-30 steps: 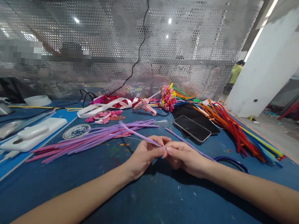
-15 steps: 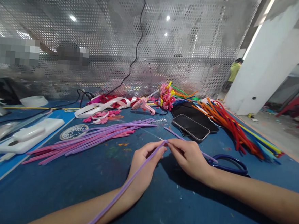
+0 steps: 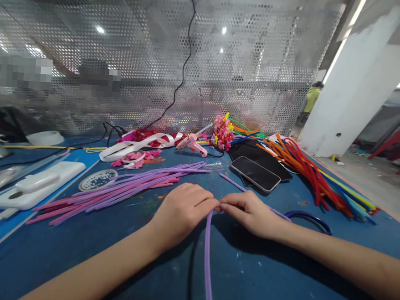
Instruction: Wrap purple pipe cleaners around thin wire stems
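A long purple pipe cleaner (image 3: 207,260) hangs from under my left hand (image 3: 186,208) and runs down toward me. The left fingers are closed on it, knuckles up. My right hand (image 3: 248,213) pinches with thumb and forefinger at the upper end, its fingertips touching those of the left. The pinched end itself is hidden between the fingers. Behind the right hand, a thin purple stem (image 3: 232,181) that looks spirally wrapped lies on the table. Blue-handled scissors (image 3: 313,217) lie by the right wrist, partly covered by it.
Purple and pink pipe cleaners (image 3: 125,186) lie left, beside a round lid of white beads (image 3: 98,179). Behind are a pink glue gun (image 3: 191,145), white ribbon (image 3: 135,146) and a phone (image 3: 256,173). Orange and red pipe cleaners (image 3: 308,176) lie right. A perforated metal panel (image 3: 140,72) stands behind.
My left hand has turned over, knuckles now up, and shifted slightly left. The purple pipe cleaner's free length has swung from across the left forearm to hanging between the arms.
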Tool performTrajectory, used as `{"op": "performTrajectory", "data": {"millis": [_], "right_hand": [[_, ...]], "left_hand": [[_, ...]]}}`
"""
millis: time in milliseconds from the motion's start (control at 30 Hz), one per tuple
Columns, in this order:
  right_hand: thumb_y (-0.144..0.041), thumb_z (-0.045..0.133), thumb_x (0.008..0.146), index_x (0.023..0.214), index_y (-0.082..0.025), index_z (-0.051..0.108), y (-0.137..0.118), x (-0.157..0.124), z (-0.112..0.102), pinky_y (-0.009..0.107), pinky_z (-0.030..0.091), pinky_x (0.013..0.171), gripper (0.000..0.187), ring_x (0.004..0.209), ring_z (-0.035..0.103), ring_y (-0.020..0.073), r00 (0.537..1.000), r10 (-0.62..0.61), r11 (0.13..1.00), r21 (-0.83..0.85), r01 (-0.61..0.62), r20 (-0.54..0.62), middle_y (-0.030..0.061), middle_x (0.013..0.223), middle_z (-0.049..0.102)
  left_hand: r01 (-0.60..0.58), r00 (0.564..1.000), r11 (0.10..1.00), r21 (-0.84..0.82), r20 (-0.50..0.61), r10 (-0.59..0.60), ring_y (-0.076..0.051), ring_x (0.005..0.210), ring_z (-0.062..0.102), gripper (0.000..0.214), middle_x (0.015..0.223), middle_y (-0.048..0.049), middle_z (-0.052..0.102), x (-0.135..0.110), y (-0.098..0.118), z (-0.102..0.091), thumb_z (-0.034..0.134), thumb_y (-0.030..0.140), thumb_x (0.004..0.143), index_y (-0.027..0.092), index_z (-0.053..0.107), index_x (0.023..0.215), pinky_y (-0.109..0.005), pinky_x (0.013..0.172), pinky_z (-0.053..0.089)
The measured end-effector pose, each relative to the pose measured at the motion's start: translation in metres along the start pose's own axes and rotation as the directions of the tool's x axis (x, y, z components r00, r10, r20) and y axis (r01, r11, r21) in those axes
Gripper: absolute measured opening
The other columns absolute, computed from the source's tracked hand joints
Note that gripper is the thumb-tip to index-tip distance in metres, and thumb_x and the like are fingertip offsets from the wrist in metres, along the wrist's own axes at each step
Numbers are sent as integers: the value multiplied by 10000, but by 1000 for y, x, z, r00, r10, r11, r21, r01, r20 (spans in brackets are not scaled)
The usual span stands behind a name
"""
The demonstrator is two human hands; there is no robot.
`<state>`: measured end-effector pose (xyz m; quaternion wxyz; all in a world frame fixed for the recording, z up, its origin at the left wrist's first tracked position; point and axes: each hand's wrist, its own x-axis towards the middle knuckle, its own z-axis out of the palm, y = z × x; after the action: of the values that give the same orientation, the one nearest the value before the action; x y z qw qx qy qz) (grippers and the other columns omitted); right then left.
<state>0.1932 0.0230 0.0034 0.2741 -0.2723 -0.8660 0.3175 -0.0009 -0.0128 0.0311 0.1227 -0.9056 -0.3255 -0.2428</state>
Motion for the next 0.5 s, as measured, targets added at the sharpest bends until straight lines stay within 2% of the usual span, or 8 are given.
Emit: {"op": "performTrajectory", "data": {"millis": [67,100,167,233,300,333,400,500], "right_hand": [[-165,387,878,852,-134,625,-1,-2,-2,211,340,551,241,571,493,102,989,-144,967,-210,143,11,16,655,608],[-145,371,873,864,-131,621,-1,-4,-3,229,311,527,251,544,468,107,970,-240,916,-326,235,26,17,622,589],[-129,345,876,874,-122,613,-2,-7,-6,271,253,499,268,517,423,122,896,-433,745,-521,416,96,18,574,551],[-140,341,894,888,-116,605,-5,-9,-9,297,213,495,265,515,393,132,798,-579,558,-631,539,170,12,550,516],[-158,376,899,908,-117,594,-8,-10,-13,303,189,495,222,517,374,132,712,-668,439,-659,611,214,-4,534,480],[-166,400,896,915,-120,589,-9,-10,-16,303,179,494,196,516,365,131,681,-698,411,-656,633,220,-13,524,459],[-174,435,885,920,-130,580,-11,-9,-19,303,167,494,156,514,348,129,634,-742,390,-630,672,218,-25,514,432],[-171,442,884,920,-140,570,-10,-7,-21,301,171,497,137,520,338,133,605,-770,398,-588,704,203,-27,514,423]], "left_hand": [[229,969,948,-221,140,-201,-160,786,600,200,844,-37,684,5,2,-6,473,220,868,173,667,874,-269,710,436],[376,920,869,-321,241,-310,-154,772,609,185,826,-26,685,7,2,-11,502,245,850,180,675,850,-253,697,447],[634,766,618,-465,487,-419,-139,695,618,158,740,-3,677,12,1,-20,564,284,803,183,683,787,-224,632,462],[784,620,328,-527,701,-354,-122,619,615,135,669,9,660,16,-1,-29,614,286,757,167,676,742,-200,568,467],[843,534,66,-534,817,-217,-113,598,625,105,666,4,666,17,-4,-35,649,256,720,153,664,723,-187,546,478],[851,513,-41,-524,845,-152,-113,605,637,93,685,-3,677,17,-6,-36,663,240,705,149,663,725,-184,548,486],[846,500,-194,-497,865,-34,-119,620,656,94,713,-18,694,14,-8,-35,684,212,680,144,668,743,-183,555,499],[820,535,-282,-499,843,64,-128,625,669,120,726,-33,702,9,-8,-30,699,201,673,135,678,772,-193,570,512]]}}
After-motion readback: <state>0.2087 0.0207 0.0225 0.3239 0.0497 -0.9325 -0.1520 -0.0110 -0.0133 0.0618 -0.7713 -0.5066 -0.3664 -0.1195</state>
